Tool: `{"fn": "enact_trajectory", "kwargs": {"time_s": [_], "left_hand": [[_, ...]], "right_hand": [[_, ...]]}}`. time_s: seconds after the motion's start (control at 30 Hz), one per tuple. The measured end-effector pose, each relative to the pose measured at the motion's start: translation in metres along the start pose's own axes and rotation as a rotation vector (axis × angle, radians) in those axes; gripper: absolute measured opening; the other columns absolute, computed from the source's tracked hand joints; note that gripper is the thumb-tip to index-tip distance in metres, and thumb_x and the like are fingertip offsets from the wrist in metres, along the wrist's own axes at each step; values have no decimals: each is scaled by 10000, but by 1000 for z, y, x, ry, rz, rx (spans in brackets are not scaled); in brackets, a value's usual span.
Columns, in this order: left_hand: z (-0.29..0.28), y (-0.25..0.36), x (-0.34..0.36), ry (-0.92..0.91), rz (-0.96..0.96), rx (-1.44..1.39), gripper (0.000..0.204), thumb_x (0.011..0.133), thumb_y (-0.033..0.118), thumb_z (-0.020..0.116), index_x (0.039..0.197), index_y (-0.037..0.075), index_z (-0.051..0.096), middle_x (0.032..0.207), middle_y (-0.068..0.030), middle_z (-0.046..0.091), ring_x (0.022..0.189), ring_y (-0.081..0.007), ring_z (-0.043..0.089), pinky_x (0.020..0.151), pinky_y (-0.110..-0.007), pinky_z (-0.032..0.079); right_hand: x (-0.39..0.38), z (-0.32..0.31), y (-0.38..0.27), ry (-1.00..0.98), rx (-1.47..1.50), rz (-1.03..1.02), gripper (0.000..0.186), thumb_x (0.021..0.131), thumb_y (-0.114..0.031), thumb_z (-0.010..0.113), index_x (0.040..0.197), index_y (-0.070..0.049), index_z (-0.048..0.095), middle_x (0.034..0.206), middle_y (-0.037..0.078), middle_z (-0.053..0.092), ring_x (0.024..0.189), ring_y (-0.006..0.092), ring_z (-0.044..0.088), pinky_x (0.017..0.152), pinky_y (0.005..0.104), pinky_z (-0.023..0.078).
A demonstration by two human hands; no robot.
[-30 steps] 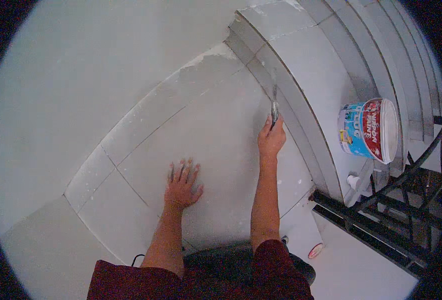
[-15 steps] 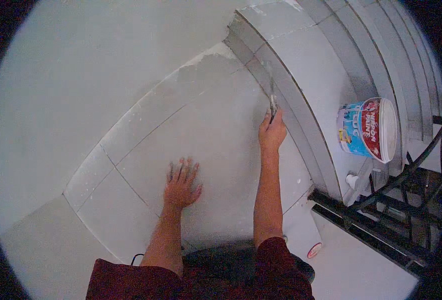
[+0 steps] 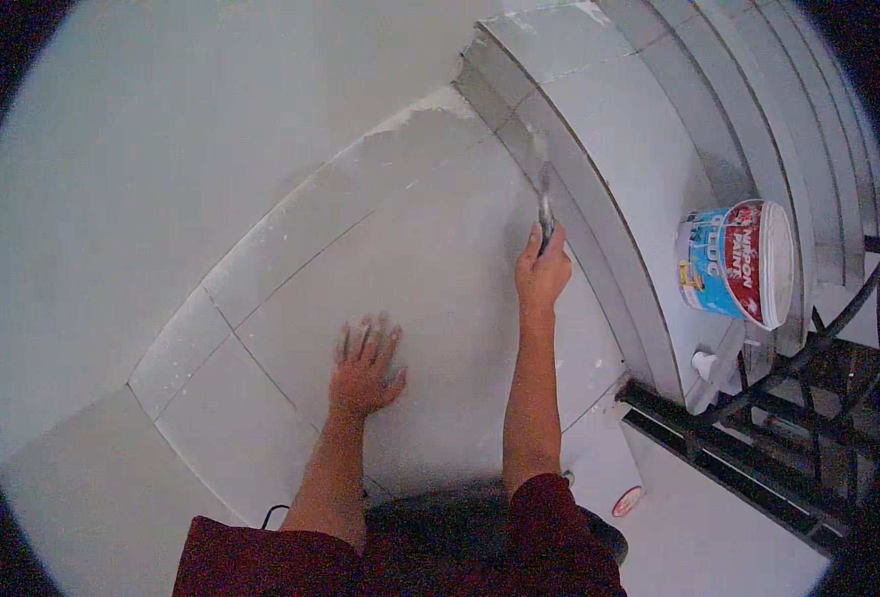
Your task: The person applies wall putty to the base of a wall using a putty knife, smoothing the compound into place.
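A slim scraper [image 3: 546, 209], pale and metallic toward its far end, is gripped in my right hand [image 3: 543, 274]. Its far end points away from me, up against the riser of the lowest step [image 3: 569, 194]; its tip is blurred. My left hand [image 3: 365, 378] has its fingers spread, palm down over the pale tiled landing [image 3: 430, 259]. Whether that palm presses on the tiles cannot be made out. Whitish smears mark the tiles along the wall's foot.
A blue and red paint bucket [image 3: 734, 261] stands on a step at the right, near a long pale tool with a white knob [image 3: 704, 364]. Black metal railing [image 3: 759, 448] borders the lower right. A small red-rimmed round lid [image 3: 626, 500] lies near my right sleeve. A plain wall [image 3: 181, 149] rises left.
The whole view has shifted slightly. My right hand still grips the scraper by the riser, its wrist turned a little. My left hand has stayed almost in place.
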State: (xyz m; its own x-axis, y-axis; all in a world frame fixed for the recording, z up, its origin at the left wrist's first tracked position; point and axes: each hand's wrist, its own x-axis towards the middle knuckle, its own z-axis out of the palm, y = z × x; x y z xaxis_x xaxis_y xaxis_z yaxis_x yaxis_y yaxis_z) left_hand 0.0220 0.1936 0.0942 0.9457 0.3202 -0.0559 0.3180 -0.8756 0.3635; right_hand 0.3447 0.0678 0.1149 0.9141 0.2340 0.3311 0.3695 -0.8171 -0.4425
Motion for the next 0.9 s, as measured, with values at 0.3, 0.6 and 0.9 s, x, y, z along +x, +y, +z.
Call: {"fn": "enact_trajectory", "kwargs": {"time_s": [0.3, 0.6, 0.9], "left_hand": [[-3, 1, 0, -27, -2, 6, 742, 908, 480, 635, 1563, 192, 439, 1641, -118, 368, 1519, -331, 327, 1246, -622, 189], [-4, 4, 0, -69, -9, 7, 753, 916, 492, 627, 1568, 173, 427, 1679, -149, 289, 1542, -382, 267, 1236, -642, 154], [-2, 2, 1, -83, -27, 15, 751, 917, 497, 600, 1582, 204, 408, 1666, -111, 326, 1538, -334, 292, 1246, -634, 168]], "right_hand": [[-1, -4, -20, 100, 85, 12, 313, 1038, -320, 584, 1154, -32, 616, 657, 122, 639, 583, 331, 678, 557, 432, 517], [-6, 12, -32, 84, 43, 79, 315, 1028, -299, 583, 1211, -43, 597, 745, 176, 707, 651, 385, 712, 581, 476, 544], [-5, 13, -34, 96, 21, 80, 315, 1031, -297, 579, 1236, -59, 597, 739, 167, 709, 648, 404, 702, 581, 486, 541]]}}
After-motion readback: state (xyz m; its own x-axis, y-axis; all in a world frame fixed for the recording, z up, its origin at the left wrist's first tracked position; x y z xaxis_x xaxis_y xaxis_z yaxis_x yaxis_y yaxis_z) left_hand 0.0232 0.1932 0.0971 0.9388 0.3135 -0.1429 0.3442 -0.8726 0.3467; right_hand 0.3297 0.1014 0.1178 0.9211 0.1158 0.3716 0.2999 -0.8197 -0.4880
